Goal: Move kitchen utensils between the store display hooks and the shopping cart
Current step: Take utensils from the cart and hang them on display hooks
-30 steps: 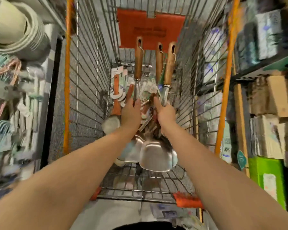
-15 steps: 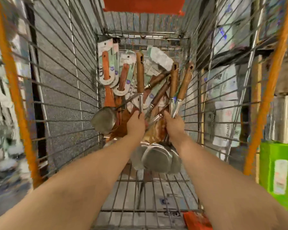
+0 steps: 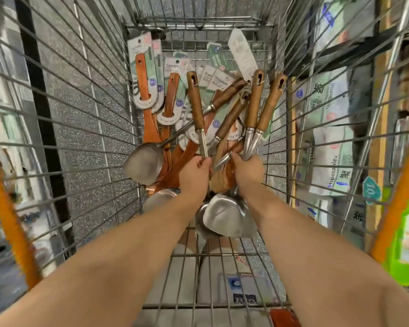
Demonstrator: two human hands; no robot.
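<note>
Deep in the wire shopping cart, raised over a heap of utensils: three wood-handled steel turners, handles fanned toward the far wall, blades toward the camera. Clenched round the thin steel shaft of the single turner, just below its wooden grip: the left hand, fingers curled tight. Wrapped round the steel necks of the pair of turners, side by side and touching: the right hand, fist fully closed. Against the inner edge of that fist, one more steel neck from the heap; gripped or merely touching, impossible to tell. Below both wrists, the polished blades, overlapping, over the cart's wire floor. Just left of the left hand, a steel ladle, bowl near the left wall, long shaft passing behind the single turner. Propped in the far left corner, carded wooden spatulas, white labels uppermost, with more cards and brown handles jumbled between the two hands' loads. Along either side, orange cart rails. Beyond the right-hand mesh, shelved white packs marked "Disposable" and, nearer the camera, a green box.
</note>
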